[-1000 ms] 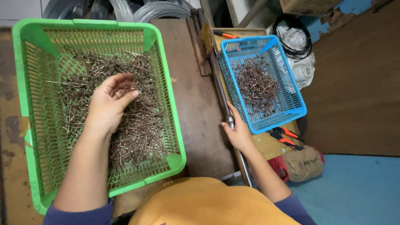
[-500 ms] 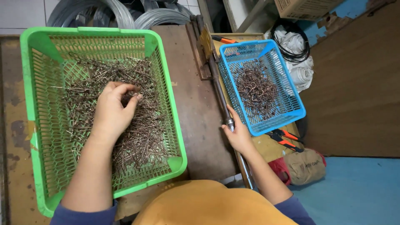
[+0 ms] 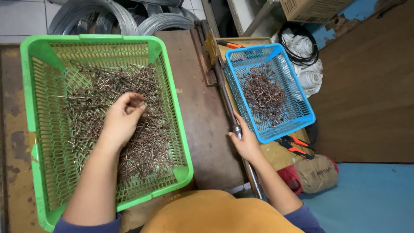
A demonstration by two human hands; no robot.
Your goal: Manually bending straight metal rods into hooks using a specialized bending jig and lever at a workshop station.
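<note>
My left hand (image 3: 123,121) lay curled, fingertips pinched into the heap of thin brown metal wire pieces (image 3: 116,116) in the big green plastic mesh basket (image 3: 30,108). My right hand (image 3: 246,144) was wrapped around the long grey metal lever bar (image 3: 228,114), just beside the small blue plastic basket (image 3: 297,92) of bent wire hooks (image 3: 263,92).

A large basket (image 3: 30,129) is placed left of the metal bar (image 3: 226,101), with a heap of wire pieces (image 3: 129,125) in it. Right of the bar, a smaller basket (image 3: 302,114) is set, holding bent hooks (image 3: 264,92). Behind the bar, wire coils (image 3: 108,17) are stored.
</note>
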